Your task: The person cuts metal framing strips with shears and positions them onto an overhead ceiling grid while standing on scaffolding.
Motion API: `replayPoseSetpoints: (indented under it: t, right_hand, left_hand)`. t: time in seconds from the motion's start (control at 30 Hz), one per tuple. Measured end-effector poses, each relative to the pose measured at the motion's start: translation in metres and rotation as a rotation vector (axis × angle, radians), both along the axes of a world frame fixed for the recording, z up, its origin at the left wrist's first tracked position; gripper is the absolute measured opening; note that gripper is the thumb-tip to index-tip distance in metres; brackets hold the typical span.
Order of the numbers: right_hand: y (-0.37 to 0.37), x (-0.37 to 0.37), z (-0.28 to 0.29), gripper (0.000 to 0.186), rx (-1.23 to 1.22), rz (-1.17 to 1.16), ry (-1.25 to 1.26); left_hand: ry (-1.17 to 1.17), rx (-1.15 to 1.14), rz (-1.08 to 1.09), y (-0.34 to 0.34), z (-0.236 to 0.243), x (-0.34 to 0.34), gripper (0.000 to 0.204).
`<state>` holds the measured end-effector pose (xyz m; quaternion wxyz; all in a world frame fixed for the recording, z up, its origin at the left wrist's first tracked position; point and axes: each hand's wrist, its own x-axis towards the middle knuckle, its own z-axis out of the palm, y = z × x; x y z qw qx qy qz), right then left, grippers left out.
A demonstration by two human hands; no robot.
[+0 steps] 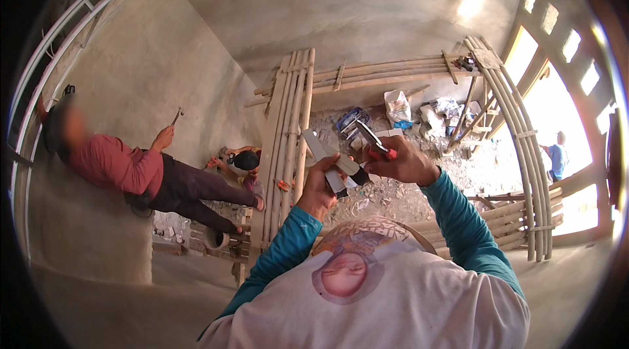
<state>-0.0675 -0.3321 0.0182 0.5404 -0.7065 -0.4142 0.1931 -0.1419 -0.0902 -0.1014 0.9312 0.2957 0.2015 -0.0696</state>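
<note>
My left hand is closed around a light grey metal profile, bent or folded so that one arm points up and away and another end lies by my fingers. In my right hand is a pair of red-handled snips, its jaws pointing up and to the left, above the far side of the profile. Whether the snips' jaws touch the metal I cannot tell. Both hands are close together in front of my chest.
Bamboo scaffold platforms run left, far and right. Below lies a rubble-strewn floor with a white sack and a blue packet. A co-worker holding a hammer stands on the left; another person crouches below.
</note>
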Motion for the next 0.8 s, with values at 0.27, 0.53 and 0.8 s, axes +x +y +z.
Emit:
replayPoseSetpoints:
  t: [0.27, 0.53, 0.8]
  right_hand:
    - [0.013, -0.002, -0.017, 0.015, 0.237, -0.030, 0.145]
    - [0.046, 0.032, -0.126, 0.047, 0.252, -0.114, 0.482]
    - [0.094, 0.011, -0.181, 0.056, 0.009, 0.177, 0.341]
  left_hand:
    - [0.050, -0.065, 0.099, -0.005, 0.014, -0.004, 0.035]
    - [0.111, -0.166, 0.218, -0.009, 0.031, -0.020, 0.019]
    - [0.199, -0.665, 0.095, 0.007, 0.030, -0.070, 0.040]
